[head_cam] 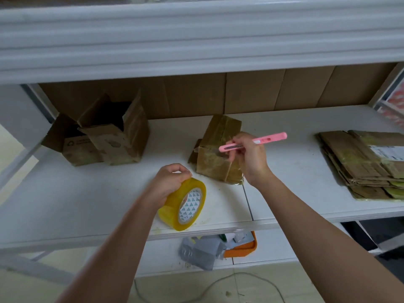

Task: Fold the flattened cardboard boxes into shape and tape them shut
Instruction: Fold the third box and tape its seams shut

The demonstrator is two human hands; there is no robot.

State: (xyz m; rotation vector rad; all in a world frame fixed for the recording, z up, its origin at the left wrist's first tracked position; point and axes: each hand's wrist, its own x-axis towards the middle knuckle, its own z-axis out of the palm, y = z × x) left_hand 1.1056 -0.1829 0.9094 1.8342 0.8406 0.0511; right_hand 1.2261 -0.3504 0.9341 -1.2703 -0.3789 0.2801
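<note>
Viewing head camera: my left hand (169, 182) grips the yellow tape roll (183, 204) on the shelf (87, 204); my right hand (248, 157) pinches a pink box cutter (254, 142), long axis left-right, blade end toward the taped box (218, 149). That box sits just beyond both hands, right hand nearer, apparently touching. Flattened boxes (360, 162) lie well right. Open box (102, 136) left shows a recycling mark; other print unreadable.

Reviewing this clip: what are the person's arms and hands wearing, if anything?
Nothing visible. Both forearms are bare up to the frame edge, with no sleeves in view. The left hand and right hand have no gloves, and no watch, ring or bracelet shows.
</note>
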